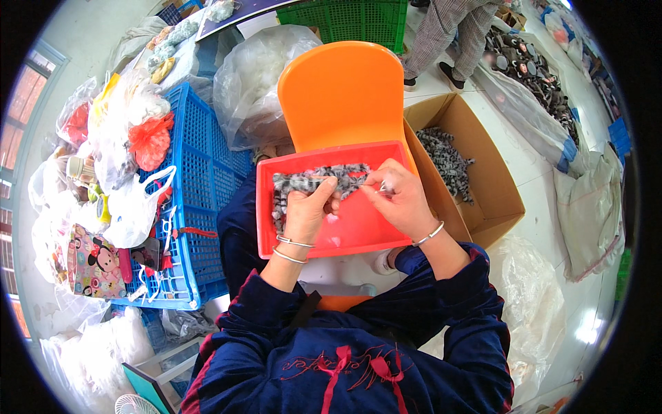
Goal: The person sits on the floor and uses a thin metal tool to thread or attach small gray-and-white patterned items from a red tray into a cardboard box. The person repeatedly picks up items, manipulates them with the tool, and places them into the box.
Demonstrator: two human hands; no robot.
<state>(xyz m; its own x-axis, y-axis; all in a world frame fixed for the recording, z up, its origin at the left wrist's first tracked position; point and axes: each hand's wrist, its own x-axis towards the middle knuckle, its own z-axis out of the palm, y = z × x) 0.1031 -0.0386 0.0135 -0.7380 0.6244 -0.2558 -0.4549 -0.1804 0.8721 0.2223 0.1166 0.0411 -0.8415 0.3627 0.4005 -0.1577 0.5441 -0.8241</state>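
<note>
My left hand [310, 207] is closed on a small grey-and-black striped plush piece [296, 182], thumb on top. Close beside it, my right hand [403, 201] pinches with thumb and forefinger near the piece's right end; a thin, pale, shiny thing shows by the fingers, too small to name. Both hands are over a red plastic bin [365, 231]. More striped plush pieces [345, 169] lie along its far and left sides. The bin rests in front of me against an orange chair [341, 96].
At the right stands an open cardboard box [500, 200] holding more striped pieces. A blue crate [196, 241] piled with bags is at the left. Behind the chair are a clear bag [258, 76] of white stuffing and a green crate [345, 24]. Another person's legs [452, 34] stand at the far right.
</note>
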